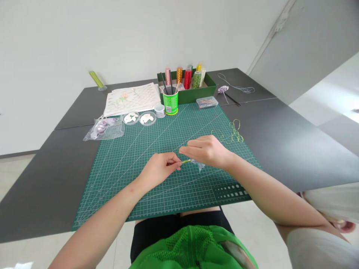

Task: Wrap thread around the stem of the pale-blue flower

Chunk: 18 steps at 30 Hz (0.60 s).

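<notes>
Left hand [162, 165] is pinching a slim yellow-green stem [186, 161] over the green gridded mat [123, 160] — seemingly a steadying step, next calling for firm hold — while right hand [206, 150] is partly covering a filmy pale-blue piece [200, 165], grip unclear.

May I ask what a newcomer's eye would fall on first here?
Probably the bright thread spools standing in the green box at the back of the table. Next, over the green mat, the left hand pinches a thin yellow-green stem, with the right hand close to a pale blue piece.
</notes>
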Available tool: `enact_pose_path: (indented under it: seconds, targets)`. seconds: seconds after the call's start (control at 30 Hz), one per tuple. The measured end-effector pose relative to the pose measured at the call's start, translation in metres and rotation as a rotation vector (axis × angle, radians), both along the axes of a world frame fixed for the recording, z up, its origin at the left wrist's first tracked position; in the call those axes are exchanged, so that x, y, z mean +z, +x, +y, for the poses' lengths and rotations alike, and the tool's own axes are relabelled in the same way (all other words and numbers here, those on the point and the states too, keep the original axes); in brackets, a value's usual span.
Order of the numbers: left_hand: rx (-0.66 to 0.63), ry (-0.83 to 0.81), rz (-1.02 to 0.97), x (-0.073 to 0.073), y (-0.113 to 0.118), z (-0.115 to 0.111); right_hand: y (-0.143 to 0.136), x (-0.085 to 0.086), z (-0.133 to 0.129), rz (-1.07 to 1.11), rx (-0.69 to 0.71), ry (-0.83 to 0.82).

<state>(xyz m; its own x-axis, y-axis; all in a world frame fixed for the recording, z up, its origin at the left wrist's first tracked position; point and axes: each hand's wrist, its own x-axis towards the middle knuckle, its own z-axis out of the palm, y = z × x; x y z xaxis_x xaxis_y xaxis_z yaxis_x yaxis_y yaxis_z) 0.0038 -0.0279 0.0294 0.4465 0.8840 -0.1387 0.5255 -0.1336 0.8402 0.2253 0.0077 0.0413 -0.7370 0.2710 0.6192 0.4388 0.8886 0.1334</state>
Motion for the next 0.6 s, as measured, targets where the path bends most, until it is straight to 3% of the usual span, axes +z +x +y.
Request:
enact_pose_path:
  seconds: [0.23, 0.37, 0.6]
  targets:
    - [-0.094, -0.048, -0.026, 0.007, 0.001, -0.005, 0.007, -0.007, 0.014, 0.142, 0.097, -0.500]
    - [-0.103, -0.103, -0.083, 0.008, 0.001, -0.007, 0.006, -0.010, 0.019, 0.206, 0.142, -0.692]
    - [-0.081, -0.198, -0.212, 0.012, -0.002, -0.008, 0.003, -0.019, 0.027, 0.296, 0.026, -1.059]
